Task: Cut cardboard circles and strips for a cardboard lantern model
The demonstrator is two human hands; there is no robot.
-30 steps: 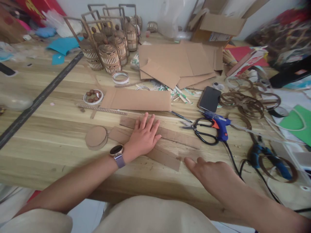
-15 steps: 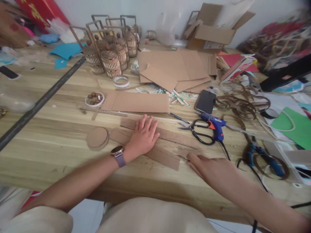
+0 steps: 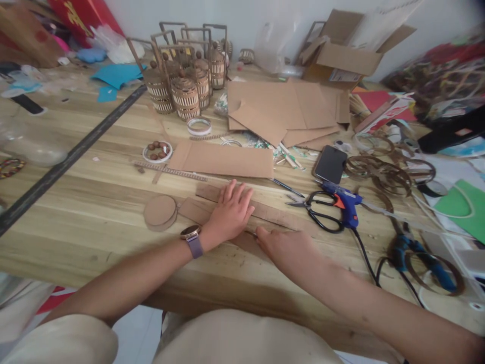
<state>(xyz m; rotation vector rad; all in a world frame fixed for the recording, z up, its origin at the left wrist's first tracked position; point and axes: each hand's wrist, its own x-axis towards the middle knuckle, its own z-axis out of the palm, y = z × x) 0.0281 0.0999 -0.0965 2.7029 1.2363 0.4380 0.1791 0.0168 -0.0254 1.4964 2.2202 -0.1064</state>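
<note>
My left hand [image 3: 232, 211] lies flat with its fingers spread, pressing on two cardboard strips. The upper strip [image 3: 278, 215] runs to the right beyond my fingertips. Below it, the lower strip [image 3: 194, 210] slants under my palm and down to the right. My right hand [image 3: 286, 247] is closed around a slim metal-tipped tool [image 3: 250, 233], mostly hidden by the fingers. Its tip meets the lower strip close beside my left hand. Cardboard discs [image 3: 159, 210], stacked, lie left of the strips.
Black-handled scissors [image 3: 322, 210] and a blue glue gun [image 3: 348, 202] lie right of the strips. Behind are a cardboard piece [image 3: 227, 159], a pen [image 3: 288, 187] and a phone [image 3: 330, 164]. Small bamboo lanterns [image 3: 185, 96] stand at the back left. Pliers [image 3: 420, 255] rest far right.
My right hand has moved left along the lower strip with the tool, up close to my left hand. The left hand stays flat on the strips. The whole view has shifted slightly.
</note>
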